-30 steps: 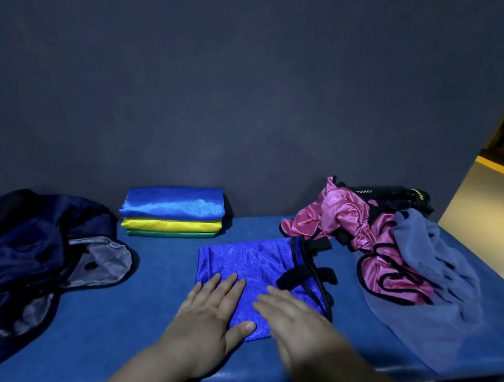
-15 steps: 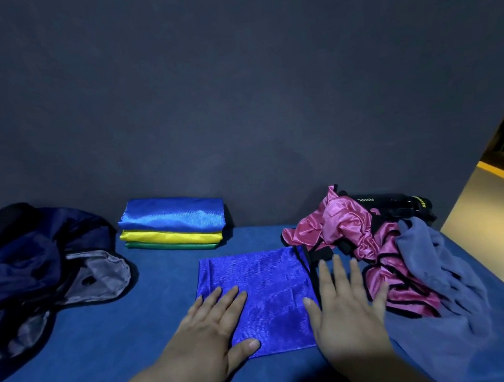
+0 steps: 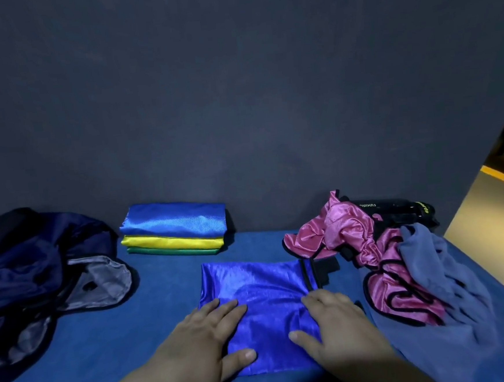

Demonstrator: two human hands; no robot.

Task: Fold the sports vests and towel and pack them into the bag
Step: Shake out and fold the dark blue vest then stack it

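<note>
A: Any writing legible?

B: Only on the black cylinder (image 3: 394,208) lying at the back right of the bench (image 3: 105,338). White letters ran along its side, upside down to the camera. They read roughly "FUXIN", and I was not sure of the rest. Yellow lettering at its right end was too small to make out.

A: Layout, from the left?

B: Dark navy bag (image 3: 24,269) slumped open at far left, grey lining showing. Next, a folded stack (image 3: 175,227) against the wall: blue on yellow on green. Centre front, the blue vest (image 3: 261,292) lay flat on the bench, part folded. Left hand (image 3: 202,345) lay flat on its near left corner, fingers straight, gripping nothing. Right hand (image 3: 337,328) lay flat on its near right corner, likewise released, thumb on the cloth. Right of that, crumpled pink vests (image 3: 338,232), then the grey-blue towel (image 3: 439,281) draped partly over them.

A: Change over the last half second?

B: Left hand had not shifted. Right hand had slid from the vest's right edge back onto the cloth, uncovering the black trim (image 3: 305,274) there.
</note>
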